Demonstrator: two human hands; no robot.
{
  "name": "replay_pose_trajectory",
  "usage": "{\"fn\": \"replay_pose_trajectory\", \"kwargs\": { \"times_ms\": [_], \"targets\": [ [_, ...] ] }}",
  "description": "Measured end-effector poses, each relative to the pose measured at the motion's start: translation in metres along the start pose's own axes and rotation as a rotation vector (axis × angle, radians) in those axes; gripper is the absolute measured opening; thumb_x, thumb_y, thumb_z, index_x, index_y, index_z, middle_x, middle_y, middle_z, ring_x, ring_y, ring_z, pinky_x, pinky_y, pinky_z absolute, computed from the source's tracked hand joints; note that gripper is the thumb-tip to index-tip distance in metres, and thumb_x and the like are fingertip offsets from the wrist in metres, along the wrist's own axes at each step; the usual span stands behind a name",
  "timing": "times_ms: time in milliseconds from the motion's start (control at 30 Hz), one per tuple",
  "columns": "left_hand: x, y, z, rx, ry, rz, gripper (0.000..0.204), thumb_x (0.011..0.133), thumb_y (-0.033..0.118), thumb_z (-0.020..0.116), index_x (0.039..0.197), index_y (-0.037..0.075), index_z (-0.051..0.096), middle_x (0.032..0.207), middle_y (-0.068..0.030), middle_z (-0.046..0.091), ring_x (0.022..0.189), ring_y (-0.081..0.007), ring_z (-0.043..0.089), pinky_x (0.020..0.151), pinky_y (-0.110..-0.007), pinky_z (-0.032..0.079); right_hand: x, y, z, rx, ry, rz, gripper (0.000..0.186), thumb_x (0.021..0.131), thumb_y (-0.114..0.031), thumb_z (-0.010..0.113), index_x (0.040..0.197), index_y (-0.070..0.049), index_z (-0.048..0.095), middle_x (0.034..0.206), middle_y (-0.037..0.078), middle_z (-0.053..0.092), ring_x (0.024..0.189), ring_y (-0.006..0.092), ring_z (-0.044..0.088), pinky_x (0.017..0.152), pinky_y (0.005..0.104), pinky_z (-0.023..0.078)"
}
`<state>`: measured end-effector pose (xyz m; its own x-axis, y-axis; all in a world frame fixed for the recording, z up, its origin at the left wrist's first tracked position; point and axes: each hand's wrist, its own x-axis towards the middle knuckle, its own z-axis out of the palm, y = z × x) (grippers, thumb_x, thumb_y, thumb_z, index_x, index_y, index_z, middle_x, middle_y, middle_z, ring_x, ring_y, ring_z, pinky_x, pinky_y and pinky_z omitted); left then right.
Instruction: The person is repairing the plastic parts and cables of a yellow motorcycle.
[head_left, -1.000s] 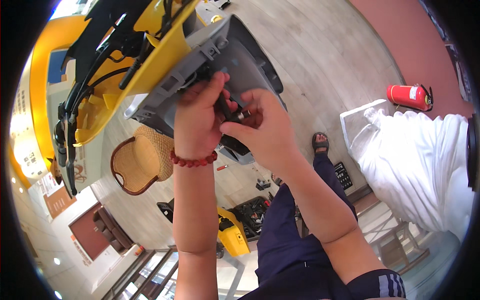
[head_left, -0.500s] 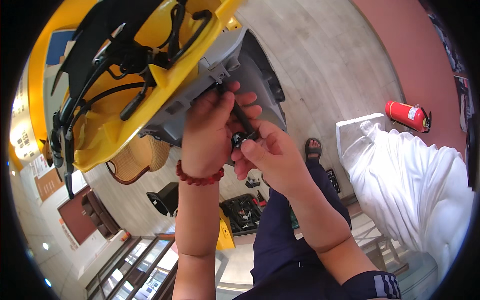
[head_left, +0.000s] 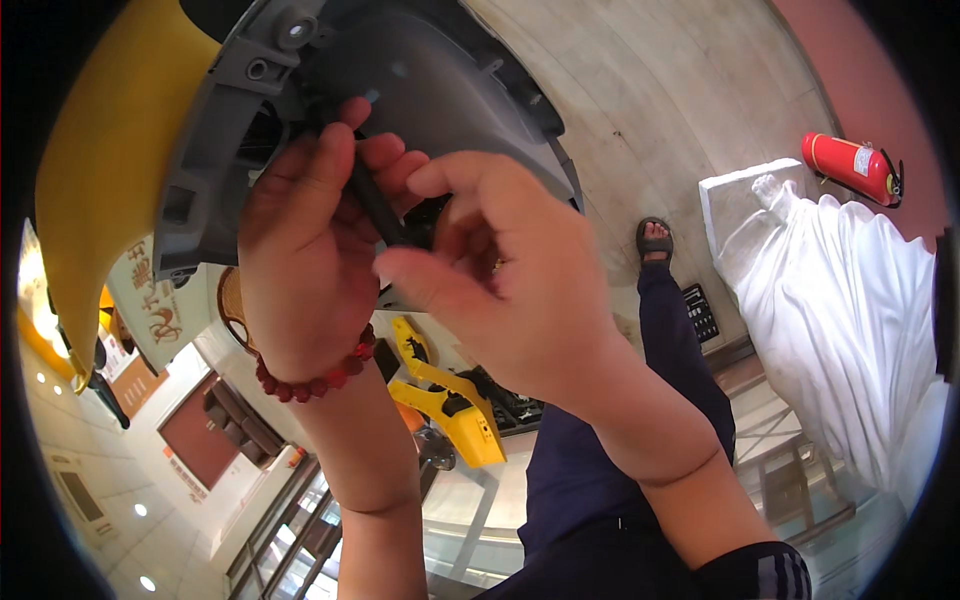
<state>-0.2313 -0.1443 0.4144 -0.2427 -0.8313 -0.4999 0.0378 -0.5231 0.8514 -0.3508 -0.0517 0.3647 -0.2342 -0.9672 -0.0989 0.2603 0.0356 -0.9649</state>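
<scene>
A black sleeved cable runs down from inside a grey plastic housing. My left hand, with a red bead bracelet on its wrist, is closed around the cable's upper part, close under the housing's edge. At the cable's lower end my right hand is curled, thumb and fingers around the end and a dark piece there. That piece is mostly hidden, and the right hand is slightly blurred. Along the housing's left side is a large yellow body panel.
Yellow plastic parts lie below my hands, beside a black tool case. A socket set is on the floor near my leg. To the right are a red fire extinguisher and a white draped sculpture.
My view has shifted closer to the grey housing, which now fills more of the upper part. The right hand's thumb and index finger have spread wider around the cable's lower end.
</scene>
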Motion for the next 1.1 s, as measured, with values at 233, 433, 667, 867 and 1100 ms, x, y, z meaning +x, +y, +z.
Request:
{"fn": "replay_pose_trajectory", "kwargs": {
  "times_ms": [233, 433, 667, 867, 1100],
  "targets": [
    [0.004, -0.002, -0.004, -0.109, -0.218, -0.012, 0.037, 0.099, 0.019, 0.045, 0.130, -0.002, 0.046, 0.124, -0.0148, 0.057, 0.109, -0.0233, 0.060, 0.101, -0.039, 0.044, 0.003, -0.007, -0.009, 0.054, -0.106, 0.236, 0.027, 0.086, -0.022, 0.064, 0.090, 0.003, 0.055, 0.075, 0.015, 0.061, 0.067, 0.0298, 0.062, 0.059, 0.0393, 0.047],
    [0.010, 0.001, -0.009, -0.124, -0.364, -0.106, 0.036, 0.101, 0.028, 0.044, 0.120, 0.000, 0.054, 0.114, -0.0118, 0.064, 0.104, -0.0200, 0.063, 0.098, -0.036, 0.048, -0.002, -0.004, 0.008, -0.428, 0.028, -0.252, 0.024, 0.082, -0.017, 0.064, 0.085, 0.005, 0.055, 0.075, 0.020, 0.059, 0.067, 0.0348, 0.060, 0.060, 0.0390, 0.050],
    [0.002, 0.002, -0.007, -0.116, -0.223, -0.055, 0.038, 0.102, 0.031, 0.041, 0.123, 0.002, 0.055, 0.113, -0.0109, 0.065, 0.101, -0.0198, 0.064, 0.095, -0.032, 0.049, -0.002, 0.004, 0.017, 0.348, 0.146, -0.046, 0.029, 0.077, -0.016, 0.069, 0.092, 0.006, 0.058, 0.076, 0.020, 0.061, 0.071, 0.0338, 0.063, 0.064, 0.0376, 0.051],
    [0.008, 0.000, 0.002, -0.142, -0.096, -0.099, 0.038, 0.102, 0.032, 0.039, 0.120, 0.004, 0.058, 0.113, -0.0117, 0.066, 0.105, -0.0218, 0.063, 0.095, -0.035, 0.050, -0.001, 0.005, 0.013, 0.142, 0.165, -0.037, 0.026, 0.078, -0.015, 0.069, 0.089, 0.004, 0.056, 0.076, 0.018, 0.059, 0.071, 0.0346, 0.061, 0.064, 0.0400, 0.050],
    [0.012, 0.004, -0.011, -0.158, -0.239, -0.134, 0.033, 0.100, 0.029, 0.047, 0.121, 0.006, 0.055, 0.101, -0.0080, 0.068, 0.097, -0.0214, 0.065, 0.089, -0.039, 0.052, 0.000, 0.007, 0.015, -0.104, 0.249, -0.321, 0.025, 0.080, -0.017, 0.068, 0.089, 0.000, 0.052, 0.076, 0.015, 0.055, 0.074, 0.0341, 0.057, 0.063, 0.0406, 0.048]
  ]
}}
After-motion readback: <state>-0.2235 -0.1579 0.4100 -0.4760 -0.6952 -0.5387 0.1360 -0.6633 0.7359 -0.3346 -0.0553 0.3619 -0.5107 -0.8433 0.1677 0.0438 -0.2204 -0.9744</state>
